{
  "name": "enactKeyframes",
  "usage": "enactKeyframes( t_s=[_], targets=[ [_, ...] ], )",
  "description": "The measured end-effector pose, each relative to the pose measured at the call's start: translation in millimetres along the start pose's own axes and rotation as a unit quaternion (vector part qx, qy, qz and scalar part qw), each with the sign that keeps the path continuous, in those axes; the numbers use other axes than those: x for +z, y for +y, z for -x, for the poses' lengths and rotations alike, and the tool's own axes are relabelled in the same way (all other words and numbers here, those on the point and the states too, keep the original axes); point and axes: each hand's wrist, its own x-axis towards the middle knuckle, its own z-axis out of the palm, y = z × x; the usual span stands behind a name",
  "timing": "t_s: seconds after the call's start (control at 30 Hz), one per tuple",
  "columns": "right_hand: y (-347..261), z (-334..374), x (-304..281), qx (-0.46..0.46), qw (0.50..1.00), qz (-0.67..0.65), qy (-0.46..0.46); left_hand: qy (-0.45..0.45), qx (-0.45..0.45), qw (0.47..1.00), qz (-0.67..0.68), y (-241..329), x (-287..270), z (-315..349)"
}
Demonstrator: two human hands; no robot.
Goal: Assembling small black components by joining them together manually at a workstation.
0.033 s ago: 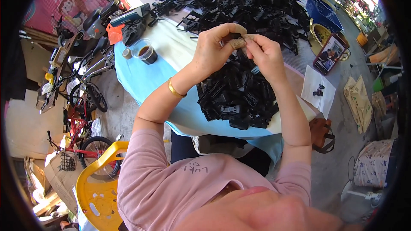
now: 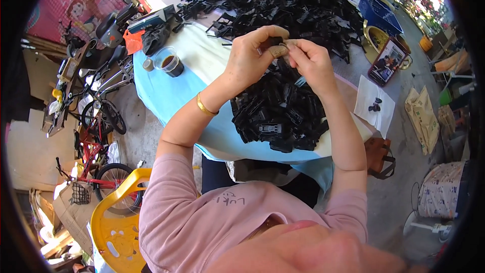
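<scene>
My left hand [image 2: 251, 56], with a gold bangle on its wrist, is closed around a small black plastic part [image 2: 276, 41] over the table. Tan tape or a finger cover wraps its thumb. My right hand [image 2: 312, 61] is pinched at the same spot, thumb and forefinger meeting by the left thumb tip; what lies between them is mostly hidden. Under the hands, close to my body, sits a pile of black plastic parts [image 2: 283, 111]. A much larger heap of similar black parts [image 2: 283, 0] spreads across the far side of the table.
On the blue-and-white table cover [image 2: 202, 63] stand a clear cup of dark liquid [image 2: 172, 65] and a small lidded jar [image 2: 148, 64]. To the right are a propped phone [image 2: 386, 62], a golden pot [image 2: 371, 33], a blue basket [image 2: 383, 15] and white paper [image 2: 371, 98] with black pieces.
Hands and part keep nearly the same pose. The whole view has shifted very slightly.
</scene>
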Motion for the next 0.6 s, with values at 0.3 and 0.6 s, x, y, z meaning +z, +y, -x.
enactKeyframes(
  t_s=[0.3,0.6],
  targets=[
    [-8,2,-2,-0.105,0.988,0.112,-0.008,-0.049,0.088,0.965,-0.241,19,-8,5],
    [-11,1,-23,-0.086,0.987,-0.066,-0.118,-0.318,-0.083,0.852,0.408,-4,-41,-11]
  ],
)
